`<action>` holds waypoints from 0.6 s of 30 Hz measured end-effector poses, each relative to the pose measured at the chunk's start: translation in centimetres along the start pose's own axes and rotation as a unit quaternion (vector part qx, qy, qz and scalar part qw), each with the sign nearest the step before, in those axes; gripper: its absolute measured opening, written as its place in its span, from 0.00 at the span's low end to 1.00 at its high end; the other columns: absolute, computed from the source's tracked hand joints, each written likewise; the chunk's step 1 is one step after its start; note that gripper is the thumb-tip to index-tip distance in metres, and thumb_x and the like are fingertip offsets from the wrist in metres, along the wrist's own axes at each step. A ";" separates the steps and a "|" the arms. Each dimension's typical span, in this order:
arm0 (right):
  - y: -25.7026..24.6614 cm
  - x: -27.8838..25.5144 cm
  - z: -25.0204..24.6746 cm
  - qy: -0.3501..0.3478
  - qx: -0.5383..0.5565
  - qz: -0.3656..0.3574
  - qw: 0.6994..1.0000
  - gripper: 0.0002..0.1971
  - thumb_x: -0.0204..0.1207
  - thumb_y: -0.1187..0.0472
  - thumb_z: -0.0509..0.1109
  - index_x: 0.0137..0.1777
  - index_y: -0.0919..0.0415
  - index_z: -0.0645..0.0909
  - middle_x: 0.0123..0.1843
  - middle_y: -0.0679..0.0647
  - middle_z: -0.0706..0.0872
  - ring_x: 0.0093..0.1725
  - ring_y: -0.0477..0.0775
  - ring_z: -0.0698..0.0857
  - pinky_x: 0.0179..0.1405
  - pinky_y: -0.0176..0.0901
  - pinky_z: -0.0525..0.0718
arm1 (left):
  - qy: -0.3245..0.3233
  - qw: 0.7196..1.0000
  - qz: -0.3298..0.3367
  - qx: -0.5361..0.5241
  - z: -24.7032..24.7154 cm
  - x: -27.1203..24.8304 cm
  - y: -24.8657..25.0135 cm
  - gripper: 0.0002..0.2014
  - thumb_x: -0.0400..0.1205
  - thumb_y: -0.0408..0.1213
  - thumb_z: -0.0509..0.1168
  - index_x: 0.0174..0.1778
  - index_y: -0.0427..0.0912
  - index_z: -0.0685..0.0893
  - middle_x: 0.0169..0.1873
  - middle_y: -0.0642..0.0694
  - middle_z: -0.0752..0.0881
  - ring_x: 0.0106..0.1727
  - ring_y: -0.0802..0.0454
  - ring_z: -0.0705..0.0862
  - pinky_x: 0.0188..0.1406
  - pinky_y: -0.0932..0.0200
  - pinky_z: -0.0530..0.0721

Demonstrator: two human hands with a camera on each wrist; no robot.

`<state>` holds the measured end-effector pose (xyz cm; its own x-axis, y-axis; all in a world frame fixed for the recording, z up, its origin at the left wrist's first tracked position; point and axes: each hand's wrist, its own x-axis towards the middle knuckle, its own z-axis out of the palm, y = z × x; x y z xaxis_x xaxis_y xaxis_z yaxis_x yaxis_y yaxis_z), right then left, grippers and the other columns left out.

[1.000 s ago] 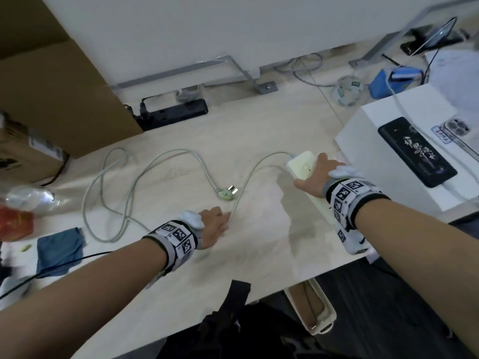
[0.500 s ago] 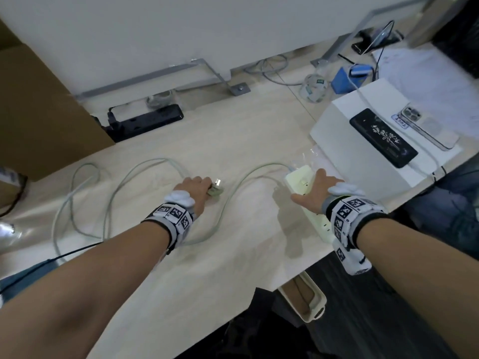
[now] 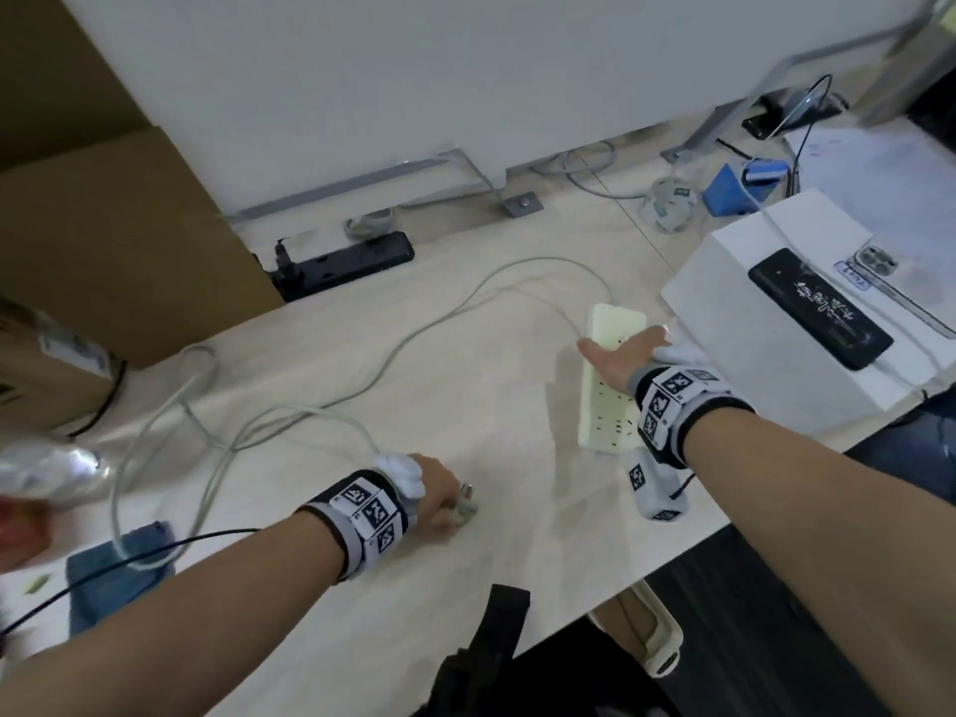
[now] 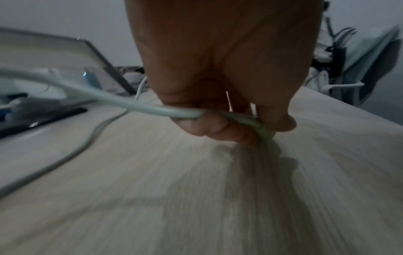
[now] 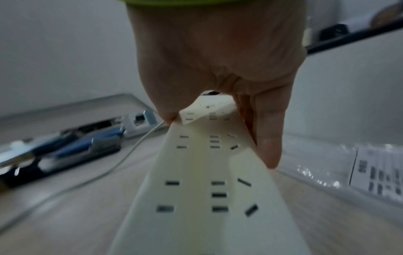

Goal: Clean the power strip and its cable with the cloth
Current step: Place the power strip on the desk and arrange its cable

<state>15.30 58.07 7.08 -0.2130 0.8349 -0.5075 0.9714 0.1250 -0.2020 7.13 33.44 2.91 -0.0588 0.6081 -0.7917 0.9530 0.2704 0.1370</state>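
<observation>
A cream-white power strip [image 3: 605, 406] lies on the light wood table, right of centre. My right hand [image 3: 618, 349] grips its far half from above, thumb on the left edge and fingers [image 5: 269, 146] down the right edge. The pale cable [image 3: 414, 333] leaves the strip's far end and loops leftward across the table. My left hand [image 3: 447, 501] holds the cable's plug end [image 3: 467, 505] near the front edge; in the left wrist view the cable [image 4: 113, 100] runs into the curled fingers. A blue cloth [image 3: 98, 577] lies at the front left, under a cable loop.
A black power strip [image 3: 341, 261] sits at the back beside a large cardboard box [image 3: 103, 240]. A white box [image 3: 734, 323] with a black phone [image 3: 820, 307] on it stands close to the right of my right hand. A plastic bottle [image 3: 46, 473] lies at the left.
My left hand took hold of the plug end and has drawn it toward the front edge, so the cable lies differently. My right hand has stayed gripping the power strip.
</observation>
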 end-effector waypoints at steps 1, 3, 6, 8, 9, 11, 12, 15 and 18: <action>0.4 -0.1 0.5 -0.006 -0.032 -0.014 0.999 0.54 0.72 0.31 0.64 0.82 0.69 0.45 0.79 0.68 0.64 0.75 0.68 0.69 0.70 0.57 0.69 | 0.007 1.000 -0.002 -0.013 0.2 0.3 -0.1 0.19 0.84 0.51 0.60 0.61 0.40 0.81 0.58 0.42 0.86 0.45 0.44 0.80 0.40 0.58 0.71; 1.6 0.2 1.1 -0.018 -0.089 -0.046 0.995 0.54 0.71 0.31 0.64 0.81 0.69 0.46 0.79 0.67 0.66 0.73 0.67 0.71 0.66 0.55 0.73 | 0.044 0.998 0.003 -0.048 0.3 1.2 -0.1 0.20 0.82 0.52 0.61 0.62 0.40 0.81 0.59 0.41 0.85 0.49 0.43 0.82 0.42 0.57 0.73; 4.0 1.6 1.5 -0.042 -0.192 -0.109 0.974 0.45 0.75 0.33 0.63 0.79 0.65 0.55 0.74 0.60 0.72 0.68 0.60 0.77 0.51 0.43 0.72 | 0.068 0.996 0.002 -0.054 -0.5 2.7 -0.1 0.18 0.80 0.53 0.62 0.57 0.44 0.83 0.55 0.45 0.86 0.51 0.43 0.84 0.46 0.55 0.80; 5.2 2.2 1.4 -0.059 -0.262 -0.105 0.958 0.48 0.70 0.27 0.62 0.78 0.64 0.59 0.71 0.61 0.75 0.64 0.60 0.79 0.51 0.44 0.75 | 0.103 0.992 -0.007 -0.074 -1.1 4.1 -0.1 0.20 0.76 0.61 0.62 0.51 0.50 0.84 0.51 0.50 0.85 0.49 0.46 0.83 0.46 0.54 0.81; 5.1 2.1 1.6 -0.065 -0.281 -0.097 0.953 0.51 0.65 0.24 0.62 0.77 0.64 0.63 0.68 0.61 0.78 0.61 0.61 0.81 0.52 0.47 0.78 | 0.119 0.989 -0.011 -0.092 -1.2 4.5 -0.6 0.22 0.74 0.65 0.61 0.51 0.52 0.83 0.50 0.51 0.84 0.49 0.47 0.82 0.47 0.53 0.81; 4.5 2.4 1.4 -0.067 -0.288 -0.107 0.949 0.47 0.61 0.21 0.60 0.67 0.61 0.74 0.56 0.60 0.84 0.50 0.60 0.84 0.47 0.48 0.83 | 0.130 0.986 -0.016 -0.106 -1.5 5.5 -1.6 0.24 0.73 0.69 0.60 0.52 0.54 0.81 0.51 0.51 0.83 0.50 0.47 0.81 0.52 0.50 0.81; 4.2 2.8 0.6 -0.064 -0.275 -0.108 0.953 0.41 0.65 0.24 0.58 0.63 0.60 0.77 0.53 0.60 0.85 0.48 0.60 0.85 0.45 0.47 0.83 | 0.134 0.984 -0.022 -0.112 -2.1 6.0 -1.8 0.25 0.72 0.70 0.59 0.53 0.54 0.81 0.51 0.52 0.84 0.50 0.48 0.81 0.52 0.49 0.82; 4.0 4.9 -1.9 -0.037 -0.219 -0.120 0.968 0.22 0.83 0.47 0.59 0.66 0.64 0.75 0.63 0.62 0.82 0.60 0.62 0.83 0.52 0.48 0.79 | 0.171 0.973 -0.051 -0.146 -4.5 7.2 -2.2 0.22 0.76 0.67 0.57 0.51 0.54 0.82 0.50 0.52 0.85 0.48 0.48 0.83 0.51 0.50 0.83; 4.8 7.1 -2.7 -0.010 -0.188 -0.129 0.973 0.20 0.79 0.55 0.66 0.67 0.66 0.75 0.67 0.66 0.79 0.65 0.67 0.79 0.60 0.54 0.78 | 0.219 0.957 -0.092 -0.165 -6.0 8.1 -2.8 0.17 0.81 0.60 0.58 0.52 0.52 0.83 0.54 0.50 0.84 0.52 0.46 0.82 0.52 0.49 0.82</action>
<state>18.76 66.01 4.72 -0.4541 0.7396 -0.4968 0.8538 0.5206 -0.0055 2.18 42.07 -0.35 -0.4050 0.7628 -0.5041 0.7725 0.5804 0.2576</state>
